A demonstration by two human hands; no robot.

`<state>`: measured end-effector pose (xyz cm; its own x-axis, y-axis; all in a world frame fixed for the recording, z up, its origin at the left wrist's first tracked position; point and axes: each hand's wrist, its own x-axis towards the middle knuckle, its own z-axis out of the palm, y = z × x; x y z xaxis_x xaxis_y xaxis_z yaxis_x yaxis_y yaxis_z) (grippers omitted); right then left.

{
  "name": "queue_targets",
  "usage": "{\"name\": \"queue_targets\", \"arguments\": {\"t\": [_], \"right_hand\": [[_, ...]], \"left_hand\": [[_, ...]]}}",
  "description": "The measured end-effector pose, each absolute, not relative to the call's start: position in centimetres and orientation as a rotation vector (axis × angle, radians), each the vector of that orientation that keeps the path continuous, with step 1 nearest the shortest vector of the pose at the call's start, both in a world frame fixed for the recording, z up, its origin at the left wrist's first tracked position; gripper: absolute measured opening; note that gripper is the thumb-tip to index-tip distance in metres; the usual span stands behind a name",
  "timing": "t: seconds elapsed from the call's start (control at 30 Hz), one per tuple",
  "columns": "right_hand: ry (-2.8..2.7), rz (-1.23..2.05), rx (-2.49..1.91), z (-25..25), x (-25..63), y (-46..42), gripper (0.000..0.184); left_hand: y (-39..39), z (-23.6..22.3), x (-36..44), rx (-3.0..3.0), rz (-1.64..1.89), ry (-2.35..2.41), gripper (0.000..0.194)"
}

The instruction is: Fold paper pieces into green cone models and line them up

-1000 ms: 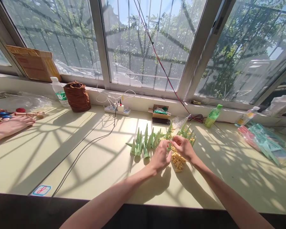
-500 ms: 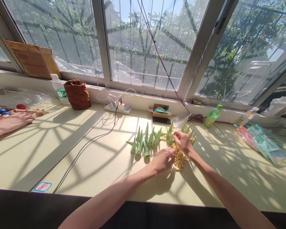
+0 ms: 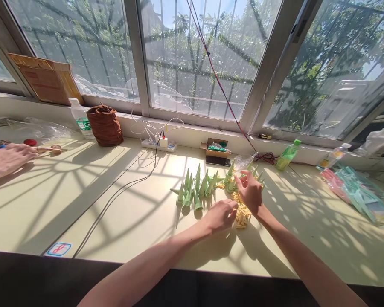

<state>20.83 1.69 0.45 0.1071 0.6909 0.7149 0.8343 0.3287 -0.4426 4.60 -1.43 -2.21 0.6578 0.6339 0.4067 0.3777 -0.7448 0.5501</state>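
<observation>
Got left grip (image 3: 221,214) (yellow pieces (image 3: 242,219) at 3 o'clock) and right grip (image 3: 252,192) (by green cones (image 3: 203,186)) half-curled, can't tell around what

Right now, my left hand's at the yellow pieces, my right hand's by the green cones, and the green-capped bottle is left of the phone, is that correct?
Not quite: the head view shows the green-capped bottle right of the phone, not left. The rest holds: your left hand is at the yellow pieces and your right hand is by the green cones.
</observation>
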Motion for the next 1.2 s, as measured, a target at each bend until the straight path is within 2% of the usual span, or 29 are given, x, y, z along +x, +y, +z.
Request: {"name": "queue_targets", "arguments": {"t": [0.23,0.47,0.73,0.9,1.0,1.1,1.2], "right_hand": [[-1.991,-0.049,-1.284,2.7,18.3,4.4,0.032],[-2.019,0.229,-1.363,2.4,17.1,6.5,0.021],[-2.011,0.153,-1.307,2.3,18.7,5.0,0.019],[-1.968,0.129,-1.318,3.6,20.0,2.8,0.017],[-1.905,0.102,-1.330,4.5,20.9,1.5,0.018],[-1.944,0.077,-1.348,5.3,21.7,0.8,0.020],[-2.024,0.061,-1.380,5.7,22.0,0.4,0.023]], "left_hand": [[-1.4,-2.1,4.6,2.474,0.730,0.851,0.015],[-1.2,-2.3,4.5,2.479,0.740,0.861,0.014],[-1.5,-2.4,4.7,2.474,0.718,0.889,0.013],[-1.4,-1.9,4.6,2.452,0.837,0.874,0.010],[-1.1,-1.9,4.6,2.367,1.027,0.929,0.010],[-0.8,-2.1,4.6,2.260,1.231,0.979,0.019],[-0.4,-2.1,4.6,2.191,1.279,1.022,0.028]]}}
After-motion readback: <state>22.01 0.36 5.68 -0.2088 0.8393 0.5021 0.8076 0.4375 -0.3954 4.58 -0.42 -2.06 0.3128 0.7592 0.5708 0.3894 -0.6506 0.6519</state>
